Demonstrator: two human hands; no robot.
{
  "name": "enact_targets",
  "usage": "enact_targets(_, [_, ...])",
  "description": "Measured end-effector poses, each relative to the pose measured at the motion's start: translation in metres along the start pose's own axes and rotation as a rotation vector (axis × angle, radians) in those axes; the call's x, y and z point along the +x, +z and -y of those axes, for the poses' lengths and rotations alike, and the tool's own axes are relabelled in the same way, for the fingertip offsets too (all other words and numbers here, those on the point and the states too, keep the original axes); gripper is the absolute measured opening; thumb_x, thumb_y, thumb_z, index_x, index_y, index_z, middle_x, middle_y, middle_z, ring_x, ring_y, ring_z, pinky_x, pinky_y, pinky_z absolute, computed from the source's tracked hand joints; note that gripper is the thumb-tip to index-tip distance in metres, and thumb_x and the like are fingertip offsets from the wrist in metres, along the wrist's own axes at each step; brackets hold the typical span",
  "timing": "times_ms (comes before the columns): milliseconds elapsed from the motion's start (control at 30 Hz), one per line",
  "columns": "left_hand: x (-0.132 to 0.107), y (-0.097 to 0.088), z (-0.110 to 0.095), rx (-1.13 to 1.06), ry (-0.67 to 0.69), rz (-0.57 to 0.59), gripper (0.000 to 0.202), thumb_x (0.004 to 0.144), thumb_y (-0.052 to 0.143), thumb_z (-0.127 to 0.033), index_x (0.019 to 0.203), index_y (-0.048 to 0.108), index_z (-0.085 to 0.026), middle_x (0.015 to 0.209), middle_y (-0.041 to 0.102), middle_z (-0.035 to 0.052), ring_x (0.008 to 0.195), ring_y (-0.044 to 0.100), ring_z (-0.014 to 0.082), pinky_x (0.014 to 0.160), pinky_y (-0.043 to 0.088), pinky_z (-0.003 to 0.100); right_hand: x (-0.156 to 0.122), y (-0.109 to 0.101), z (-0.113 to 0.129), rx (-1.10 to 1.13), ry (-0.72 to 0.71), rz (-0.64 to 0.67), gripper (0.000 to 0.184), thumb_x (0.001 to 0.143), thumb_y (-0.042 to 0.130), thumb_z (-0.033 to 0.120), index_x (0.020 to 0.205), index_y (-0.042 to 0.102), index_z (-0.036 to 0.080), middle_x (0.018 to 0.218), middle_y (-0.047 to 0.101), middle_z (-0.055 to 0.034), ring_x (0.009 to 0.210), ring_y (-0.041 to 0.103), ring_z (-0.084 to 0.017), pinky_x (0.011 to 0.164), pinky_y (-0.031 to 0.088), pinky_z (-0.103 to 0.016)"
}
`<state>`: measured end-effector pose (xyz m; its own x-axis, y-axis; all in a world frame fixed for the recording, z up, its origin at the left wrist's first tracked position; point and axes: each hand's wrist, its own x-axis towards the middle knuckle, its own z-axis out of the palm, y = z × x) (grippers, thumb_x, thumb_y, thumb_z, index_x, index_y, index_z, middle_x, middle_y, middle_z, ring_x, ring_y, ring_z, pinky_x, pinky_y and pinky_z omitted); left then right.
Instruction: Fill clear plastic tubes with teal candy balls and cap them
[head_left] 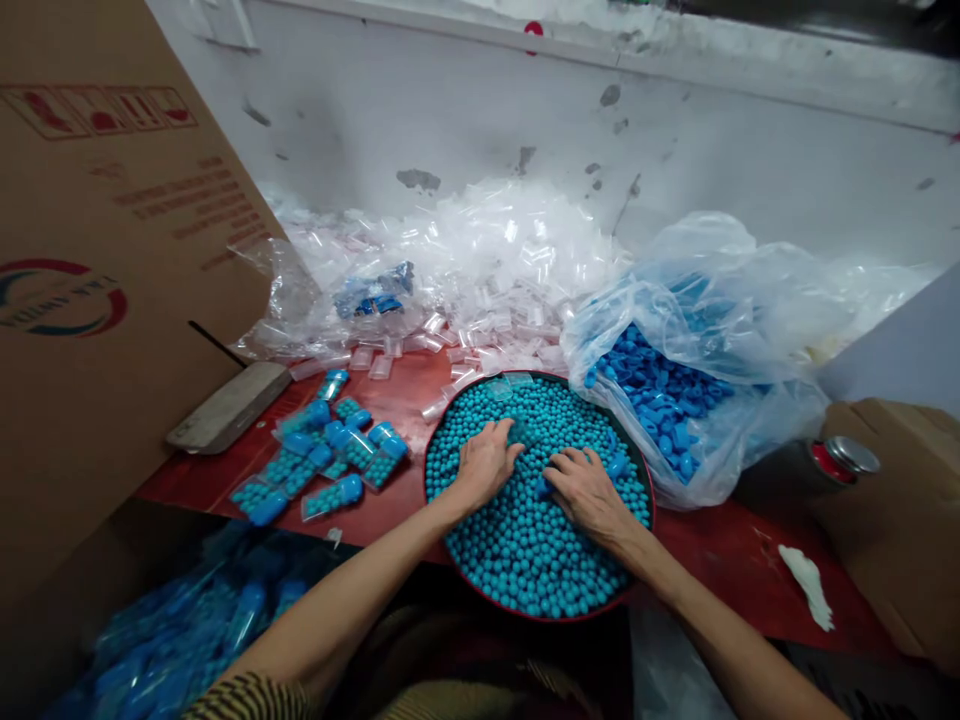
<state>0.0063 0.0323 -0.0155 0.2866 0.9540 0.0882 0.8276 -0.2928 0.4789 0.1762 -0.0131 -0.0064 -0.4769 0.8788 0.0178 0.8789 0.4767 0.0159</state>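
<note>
Left hand [486, 466] pinches a clear container [528, 432], right hand [590, 492] a blue cap [545, 487]; filled containers [357, 447] lie capped, many empty containers [510, 310] remain.

Brown carton [90, 215] — red handling pictograms [101, 110] | red print lines [180, 200]: too blurred | oval logo [112, 305] — lettering unclear

Beads [540, 565] turquoise; caps [652, 385] blue; tabletop [709, 535] red; sleeve [255, 698] yellowish-black striped; carton [82, 420] brown, red print.

Beads [540, 560] in tray [555, 617], containers [364, 450] left, bag [727, 325] right, tubes [517, 300] behind
</note>
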Motion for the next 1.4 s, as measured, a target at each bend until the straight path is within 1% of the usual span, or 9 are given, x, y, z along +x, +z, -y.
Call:
enact_targets(233, [0.013, 0.011, -0.002, -0.001, -0.04, 0.085, 0.025, 0.077, 0.048, -0.035, 0.098, 0.05, -0.021, 0.092, 0.054, 0.0049, 0.082, 0.054, 0.0186, 0.072, 0.039, 0.028, 0.02, 0.015, -0.022, 0.157, 0.232, 0.03, 0.025, 0.084, 0.038, 0.023, 0.102, 0.053, 0.015, 0.087, 0.06, -0.0098, 0.083, 0.052, -0.02, 0.072, 0.036, -0.03])
enact_targets(433, [0.018, 0.01, -0.004, -0.084, 0.017, 0.089, 0.02, 0.076, 0.048, -0.033, 0.089, 0.056, -0.021, 0.086, 0.054, 0.0042, 0.079, 0.053, 0.0189, 0.07, 0.039, 0.029, 0.03, 0.019, -0.027, 0.259, 0.208, -0.001, 0.029, 0.085, 0.037, 0.024, 0.108, 0.052, 0.014, 0.092, 0.061, -0.0089, 0.085, 0.055, -0.018, 0.072, 0.04, -0.026])
enact_targets(633, [0.01, 0.001, -0.004, -0.275, 0.055, 0.108, 0.017, 0.079, 0.041, -0.027, 0.088, 0.053, -0.017, 0.077, 0.056, 0.0015, 0.073, 0.052, 0.0139, 0.068, 0.04, 0.025, 0.019, 0.016, -0.032, 0.788, 0.26, -0.05, 0.042, 0.084, 0.035, 0.026, 0.125, 0.037, 0.015, 0.078, 0.063, -0.0028, 0.066, 0.057, -0.015, 0.061, 0.046, -0.026])
enact_targets(800, [0.0, 0.0, -0.002, -0.779, -0.041, 0.265, 0.022, 0.076, 0.045, -0.029, 0.091, 0.052, -0.014, 0.065, 0.05, -0.0029, 0.055, 0.045, 0.0085, 0.051, 0.039, 0.019, 0.016, 0.008, -0.022, 0.693, 0.241, -0.131, 0.041, 0.082, 0.038, 0.025, 0.122, 0.044, 0.018, 0.116, 0.054, -0.0087, 0.104, 0.051, -0.021, 0.088, 0.04, -0.036])
enact_targets(867, [-0.004, 0.001, -0.002, -0.954, -0.11, 0.347, 0.027, 0.073, 0.049, -0.032, 0.093, 0.051, -0.014, 0.062, 0.047, -0.0045, 0.05, 0.043, 0.007, 0.044, 0.036, 0.017, 0.015, 0.002, -0.015, 0.686, 0.217, -0.162, 0.041, 0.084, 0.035, 0.026, 0.123, 0.043, 0.017, 0.12, 0.051, -0.009, 0.108, 0.048, -0.02, 0.091, 0.038, -0.036])
enact_targets(1000, [-0.013, 0.0, -0.002, -1.138, -0.183, 0.418, 0.03, 0.072, 0.051, -0.038, 0.09, 0.047, -0.015, 0.06, 0.047, -0.0046, 0.047, 0.048, 0.0076, 0.037, 0.036, 0.015, 0.011, -0.007, -0.003, 0.709, 0.126, -0.139, 0.039, 0.084, 0.035, 0.025, 0.121, 0.045, 0.018, 0.118, 0.053, -0.0071, 0.106, 0.05, -0.017, 0.089, 0.04, -0.03])
enact_targets(1167, [-0.017, -0.002, 0.005, -1.375, -0.248, 0.464, 0.034, 0.074, 0.051, -0.041, 0.096, 0.043, -0.017, 0.062, 0.051, -0.003, 0.043, 0.05, 0.0068, 0.032, 0.029, 0.012, 0.001, -0.011, -0.005, 0.44, 0.188, -0.018, 0.035, 0.084, 0.037, 0.022, 0.115, 0.051, 0.019, 0.099, 0.062, -0.0091, 0.087, 0.058, -0.02, 0.076, 0.044, -0.032])
enact_targets(1300, [-0.018, -0.006, 0.007, -1.55, -0.267, 0.576, 0.035, 0.076, 0.051, -0.041, 0.1, 0.042, -0.016, 0.07, 0.054, 0.0014, 0.052, 0.055, 0.0084, 0.037, 0.036, 0.013, 0.005, -0.018, -0.005, 0.697, 0.262, -0.125, 0.035, 0.084, 0.038, 0.025, 0.117, 0.046, 0.018, 0.09, 0.062, -0.0056, 0.077, 0.058, -0.015, 0.069, 0.044, -0.026])
enact_targets(1400, [-0.02, -0.007, 0.004, -1.579, -0.251, 0.619, 0.037, 0.075, 0.051, -0.041, 0.101, 0.042, -0.016, 0.076, 0.054, 0.0026, 0.053, 0.055, 0.0089, 0.037, 0.037, 0.015, 0.012, -0.023, 0.003, 0.906, 0.23, -0.151, 0.032, 0.083, 0.039, 0.027, 0.113, 0.05, 0.019, 0.079, 0.062, -0.0012, 0.069, 0.056, -0.013, 0.064, 0.044, -0.023])
